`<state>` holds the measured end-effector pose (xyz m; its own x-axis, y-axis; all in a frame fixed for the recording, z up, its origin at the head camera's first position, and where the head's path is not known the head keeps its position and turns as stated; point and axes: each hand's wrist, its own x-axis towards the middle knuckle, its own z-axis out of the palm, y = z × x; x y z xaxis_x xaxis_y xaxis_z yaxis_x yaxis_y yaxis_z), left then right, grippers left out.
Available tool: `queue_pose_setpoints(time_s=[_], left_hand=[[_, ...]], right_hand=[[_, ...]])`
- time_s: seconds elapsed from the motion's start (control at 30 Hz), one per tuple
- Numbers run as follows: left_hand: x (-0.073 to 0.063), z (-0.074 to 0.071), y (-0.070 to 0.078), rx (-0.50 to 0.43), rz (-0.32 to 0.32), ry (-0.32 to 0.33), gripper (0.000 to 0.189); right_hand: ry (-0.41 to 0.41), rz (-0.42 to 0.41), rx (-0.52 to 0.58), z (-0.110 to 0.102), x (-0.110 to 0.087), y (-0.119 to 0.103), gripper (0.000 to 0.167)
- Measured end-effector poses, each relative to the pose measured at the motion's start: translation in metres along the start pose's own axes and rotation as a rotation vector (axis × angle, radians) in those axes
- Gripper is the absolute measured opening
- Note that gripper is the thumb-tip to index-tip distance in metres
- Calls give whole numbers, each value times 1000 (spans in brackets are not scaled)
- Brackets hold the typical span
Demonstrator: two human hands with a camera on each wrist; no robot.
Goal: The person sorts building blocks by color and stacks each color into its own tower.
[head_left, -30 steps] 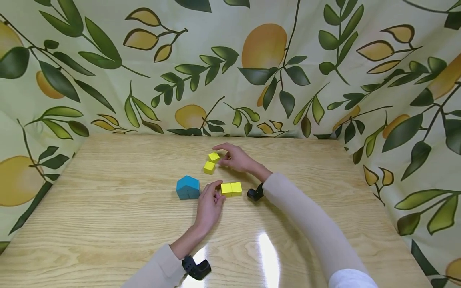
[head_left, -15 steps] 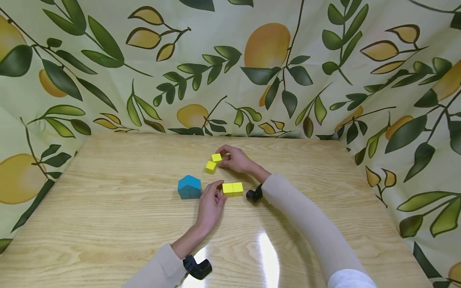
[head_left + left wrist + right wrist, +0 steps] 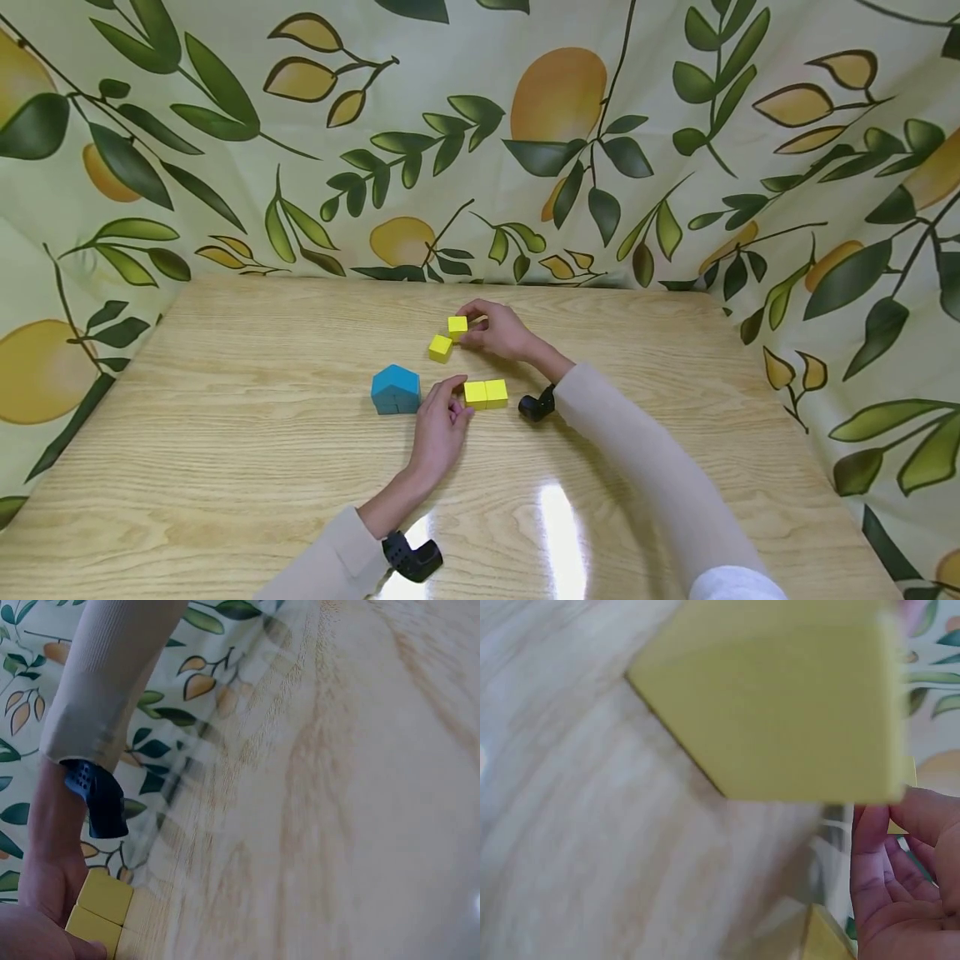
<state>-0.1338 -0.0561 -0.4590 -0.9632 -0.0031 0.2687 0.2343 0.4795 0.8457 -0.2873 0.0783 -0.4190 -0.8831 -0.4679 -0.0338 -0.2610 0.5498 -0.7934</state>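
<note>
Two yellow cubes (image 3: 486, 394) stand side by side on the table. My left hand (image 3: 438, 425) holds the left one of this pair, thumb at the near side and index finger at the far side. In the left wrist view the thumb (image 3: 94, 950) lies against the nearer yellow cube (image 3: 94, 928). Farther back, my right hand (image 3: 498, 332) pinches another yellow cube (image 3: 457, 327) between thumb and fingertips. A loose yellow cube (image 3: 440, 348) sits just left of and nearer than it. In the right wrist view a blurred yellow block (image 3: 795, 712) fills the foreground, above the right hand (image 3: 907, 877).
A blue house-shaped group of blocks (image 3: 395, 390) stands left of my left hand. Black wrist cameras sit on both wrists, the right one (image 3: 536, 406) close to the yellow pair. A leaf-and-fruit patterned cloth (image 3: 450, 208) hangs along the back of the wooden table (image 3: 262, 467).
The right hand has closed its fingers on the far yellow cube, which has turned square and shifted slightly right, away from the loose cube. My left hand has stayed at the pair.
</note>
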Motion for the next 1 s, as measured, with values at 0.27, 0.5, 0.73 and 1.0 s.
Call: queue_pose_setpoints(time_s=[0.27, 0.5, 0.73, 1.0], left_hand=[[1, 0, 0, -30, -7, -3, 44], [1, -1, 1, -42, -18, -5, 45], [0, 0, 1, -68, -17, -6, 49], [0, 0, -2, -88, -20, -4, 55]], right_hand=[[32, -18, 102, -19, -16, -4, 37], [23, -34, 210, -18, -36, -3, 38], [53, -69, 224, -16, -56, -1, 36], [65, -65, 191, -11, -81, -2, 39]])
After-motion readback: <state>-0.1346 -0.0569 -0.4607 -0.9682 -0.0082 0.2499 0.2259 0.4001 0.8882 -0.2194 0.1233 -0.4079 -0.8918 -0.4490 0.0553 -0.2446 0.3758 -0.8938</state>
